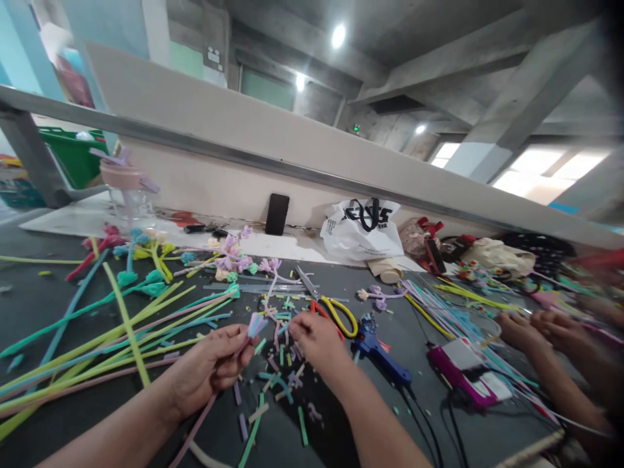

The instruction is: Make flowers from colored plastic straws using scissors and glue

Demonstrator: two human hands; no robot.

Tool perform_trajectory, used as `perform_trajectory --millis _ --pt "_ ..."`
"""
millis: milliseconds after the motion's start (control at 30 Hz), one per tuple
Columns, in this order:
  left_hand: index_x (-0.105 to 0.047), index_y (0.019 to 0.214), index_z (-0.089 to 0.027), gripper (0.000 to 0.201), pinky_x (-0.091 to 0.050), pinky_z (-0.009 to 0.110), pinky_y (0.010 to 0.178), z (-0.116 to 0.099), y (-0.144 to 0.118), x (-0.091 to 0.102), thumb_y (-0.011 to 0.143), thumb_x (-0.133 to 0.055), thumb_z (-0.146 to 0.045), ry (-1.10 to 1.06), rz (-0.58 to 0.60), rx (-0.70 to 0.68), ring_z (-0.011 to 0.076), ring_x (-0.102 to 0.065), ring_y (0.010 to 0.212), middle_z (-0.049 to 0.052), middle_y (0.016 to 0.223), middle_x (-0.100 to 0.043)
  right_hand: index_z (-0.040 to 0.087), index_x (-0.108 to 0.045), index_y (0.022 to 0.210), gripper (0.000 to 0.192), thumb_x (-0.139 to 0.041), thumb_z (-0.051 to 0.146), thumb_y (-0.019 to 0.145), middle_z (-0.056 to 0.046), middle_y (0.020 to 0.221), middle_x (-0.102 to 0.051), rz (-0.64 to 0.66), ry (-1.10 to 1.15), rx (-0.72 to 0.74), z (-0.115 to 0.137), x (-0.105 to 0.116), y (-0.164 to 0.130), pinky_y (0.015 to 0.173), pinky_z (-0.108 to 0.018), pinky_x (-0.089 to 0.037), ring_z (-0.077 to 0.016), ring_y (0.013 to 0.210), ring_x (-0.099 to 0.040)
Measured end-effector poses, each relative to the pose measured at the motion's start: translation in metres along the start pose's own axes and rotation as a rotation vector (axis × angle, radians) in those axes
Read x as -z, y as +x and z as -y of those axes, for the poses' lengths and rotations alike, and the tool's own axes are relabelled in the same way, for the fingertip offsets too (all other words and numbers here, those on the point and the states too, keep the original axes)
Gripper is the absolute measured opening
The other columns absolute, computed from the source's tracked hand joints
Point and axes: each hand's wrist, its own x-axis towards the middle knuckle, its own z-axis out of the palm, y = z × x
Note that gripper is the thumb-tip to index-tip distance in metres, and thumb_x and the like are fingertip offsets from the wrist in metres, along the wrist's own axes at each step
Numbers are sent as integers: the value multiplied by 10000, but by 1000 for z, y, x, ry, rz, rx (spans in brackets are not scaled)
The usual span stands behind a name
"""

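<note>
Left hand [207, 370] is pinching a lilac pipe cleaner [255, 323]; right hand [314, 337] is pinching its tip, likely shaping it; bending needs a firm grip.

A: What is gripped by the left hand [207, 367]?
B: A pale purple strip [254, 325], pinched at the fingertips.
A: And beside the right hand [316, 338]?
B: Scissors [336, 311] just right of it; cut scraps [273, 390] are scattered below both hands.
</note>
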Motion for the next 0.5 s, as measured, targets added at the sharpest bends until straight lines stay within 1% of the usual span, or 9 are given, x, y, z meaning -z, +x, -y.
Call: perform_trajectory --millis 33,100,233,333,400,500 --pt "-500 733 -135 155 -78 144 344 -1 0 0 784 -557 -269 -4 -6 -1 -16 -185 363 -33 601 -474 177 -608 722 169 -465 206 806 13 616 -593 -36 -23 -50 -6 5 3 522 -196 -351 -110 565 -512" --pt "-508 739 -132 161 -80 144 346 -2 0 -1 782 -559 -279 -12 -16 -4 -17 -184 363 -34 598 -467 178 -607 745 150 -465 198 789 1 636 -602 -65 -70 -99 -15 15 8 526 -213 -346 -122 571 -509" --pt "-527 754 -127 157 -76 147 348 -3 2 0 785 -553 -278 -24 -25 -19 -19 -172 361 -44 589 -446 203 -615 702 127 -501 180 751 -7 651 -618 -35 -160 -124 -17 28 20 547 -234 -325 -140 602 -519" --pt "-533 772 -129 152 -78 148 354 -3 3 2 789 -548 -279 -21 -17 -30 -18 -173 369 -44 600 -442 204 -627 700 126 -515 155 730 -29 711 -639 3 -209 -123 -12 31 33 566 -244 -319 -155 654 -537" --pt "-532 768 -131 153 -78 149 356 -2 3 4 796 -540 -280 -19 -6 -31 -17 -170 372 -43 608 -442 200 -633 699 140 -510 134 718 -39 712 -643 31 -232 -126 -10 31 40 557 -248 -312 -162 655 -542" --pt "-530 764 -135 156 -72 153 353 -2 3 5 808 -525 -284 -15 8 -24 -16 -156 372 -46 606 -435 204 -641 717 164 -501 120 711 -32 695 -644 88 -239 -114 -10 28 41 544 -242 -314 -157 641 -549"
